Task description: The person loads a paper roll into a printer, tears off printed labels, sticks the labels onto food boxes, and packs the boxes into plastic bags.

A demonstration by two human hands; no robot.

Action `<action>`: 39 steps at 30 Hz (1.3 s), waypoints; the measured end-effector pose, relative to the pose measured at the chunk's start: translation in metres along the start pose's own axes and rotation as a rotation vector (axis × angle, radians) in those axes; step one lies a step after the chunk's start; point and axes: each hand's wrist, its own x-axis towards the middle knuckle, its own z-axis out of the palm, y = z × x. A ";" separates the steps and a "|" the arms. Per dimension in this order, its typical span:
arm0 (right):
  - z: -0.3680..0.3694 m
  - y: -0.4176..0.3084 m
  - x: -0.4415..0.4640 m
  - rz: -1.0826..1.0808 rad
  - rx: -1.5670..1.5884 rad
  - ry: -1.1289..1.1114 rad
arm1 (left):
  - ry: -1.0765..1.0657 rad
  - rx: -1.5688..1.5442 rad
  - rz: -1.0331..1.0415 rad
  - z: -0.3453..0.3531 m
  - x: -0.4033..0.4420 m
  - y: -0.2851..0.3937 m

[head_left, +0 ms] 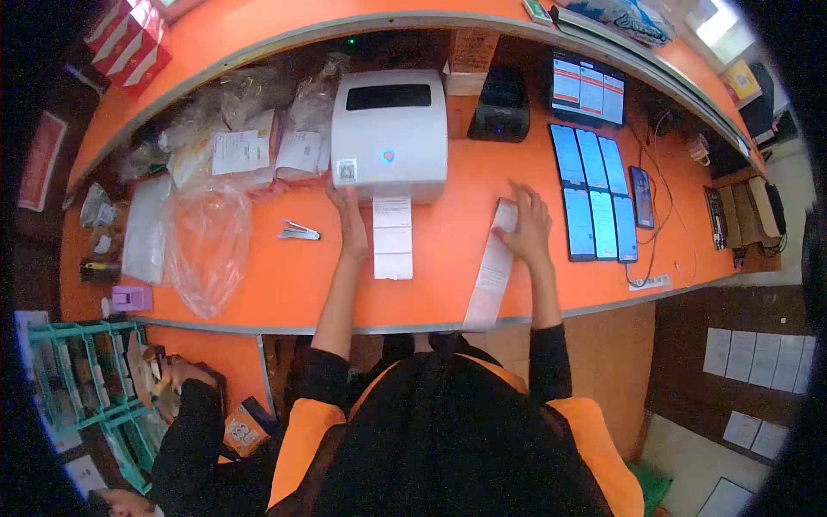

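Standing by the orange counter (345, 302). Left hand (349, 222) at the white printer's (409, 142) lower corner, fingers straight, nothing gripped; contact unclear. Right hand (528, 228): thumb over the upper part of a loose printed strip (491, 274), other fingers spread; cannot tell whether it is pinched. Strip's lower end reaches the counter's front edge; a light hold could let it slide off. Second strip (393, 246) hangs from the printer's slot; a sideways sweep of the left wrist might crease or tear it. Stapler (299, 230) lies left, untouched
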 end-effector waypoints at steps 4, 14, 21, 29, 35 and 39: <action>0.012 0.025 0.001 0.002 0.092 -0.214 | 0.176 0.148 0.017 0.004 -0.029 0.011; -0.121 -0.027 0.002 0.224 1.175 0.015 | -0.765 0.132 -0.411 0.097 -0.141 0.026; -0.146 0.006 -0.012 0.264 1.156 -0.205 | -0.351 -0.281 -0.287 0.134 -0.122 0.024; -0.059 -0.010 -0.029 0.487 1.375 -0.106 | -0.223 -0.425 -0.062 0.225 -0.087 0.065; -0.033 0.071 0.043 0.075 0.597 0.171 | -0.440 0.386 0.609 0.193 -0.066 0.075; -0.005 0.055 0.106 -0.073 0.541 0.744 | -0.325 0.479 0.381 0.166 -0.116 0.041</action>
